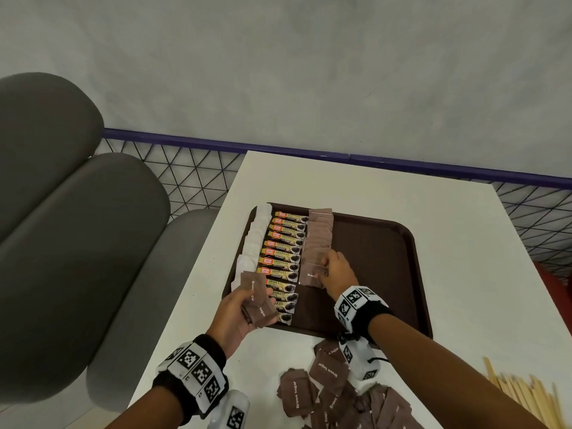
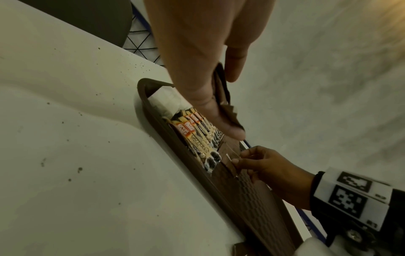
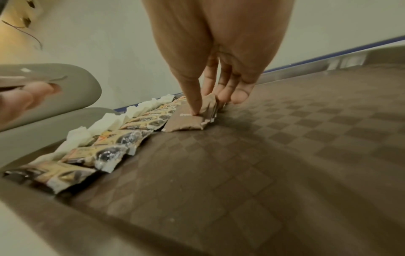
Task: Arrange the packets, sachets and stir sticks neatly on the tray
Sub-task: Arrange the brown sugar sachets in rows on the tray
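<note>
Brown tray (image 1: 387, 243): white, coffee rows done; sugar row (image 1: 318, 239) roughly half. Right hand (image 1: 339, 270) pinches a sachet; left hand (image 1: 238, 314) grips spares. Pile (image 1: 334, 394), sticks (image 1: 523, 388) remain.

A white table (image 1: 356, 193) stands against a pale grey wall (image 1: 309, 66). At nine o'clock sits a grey cushioned seat (image 1: 77, 230); at twelve o'clock, blue-railed wire mesh (image 1: 185, 168).

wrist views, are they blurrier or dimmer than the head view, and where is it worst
Head view: brightest and sharpest, "Brown Sugar" print readable on the loose sachets, stir sticks smeared at the edge. Left wrist view: dim, yellowish, left hand soft and oversized. Right wrist view: near tray rim badly blurred; right hand looms, stretched.
</note>
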Demonstrator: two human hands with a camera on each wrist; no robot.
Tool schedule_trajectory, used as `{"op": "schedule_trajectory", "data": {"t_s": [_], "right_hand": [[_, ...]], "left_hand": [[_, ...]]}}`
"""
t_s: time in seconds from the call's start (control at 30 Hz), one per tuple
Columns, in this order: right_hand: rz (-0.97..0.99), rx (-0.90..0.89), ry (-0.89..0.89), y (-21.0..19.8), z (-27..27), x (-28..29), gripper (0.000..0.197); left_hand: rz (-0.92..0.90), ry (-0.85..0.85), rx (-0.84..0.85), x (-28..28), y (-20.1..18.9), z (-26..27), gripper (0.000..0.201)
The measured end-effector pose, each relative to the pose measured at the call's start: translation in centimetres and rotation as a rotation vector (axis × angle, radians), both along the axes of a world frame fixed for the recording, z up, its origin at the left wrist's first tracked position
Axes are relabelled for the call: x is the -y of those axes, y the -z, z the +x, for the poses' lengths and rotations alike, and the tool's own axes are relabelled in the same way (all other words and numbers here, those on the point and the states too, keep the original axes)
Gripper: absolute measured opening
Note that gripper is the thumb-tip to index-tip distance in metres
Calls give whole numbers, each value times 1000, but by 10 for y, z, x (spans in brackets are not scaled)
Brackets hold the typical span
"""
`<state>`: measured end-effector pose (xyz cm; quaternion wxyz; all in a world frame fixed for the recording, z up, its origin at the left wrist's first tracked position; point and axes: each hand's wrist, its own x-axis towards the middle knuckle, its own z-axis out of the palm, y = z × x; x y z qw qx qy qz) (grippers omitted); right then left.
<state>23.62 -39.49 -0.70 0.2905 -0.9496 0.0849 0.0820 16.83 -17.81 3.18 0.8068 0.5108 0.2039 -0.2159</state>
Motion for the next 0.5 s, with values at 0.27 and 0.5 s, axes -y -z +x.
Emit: {"op": "schedule_trajectory", "data": {"t_s": [0.27,0.5], "right_hand": [[214,226,-64,-16,-7,-12,15],[707,33,-226,-36,-23,-47,11]], "left_hand": [[41,35,82,4,-6,-4,25],[102,68,111,9,-8,-7,26]]}}
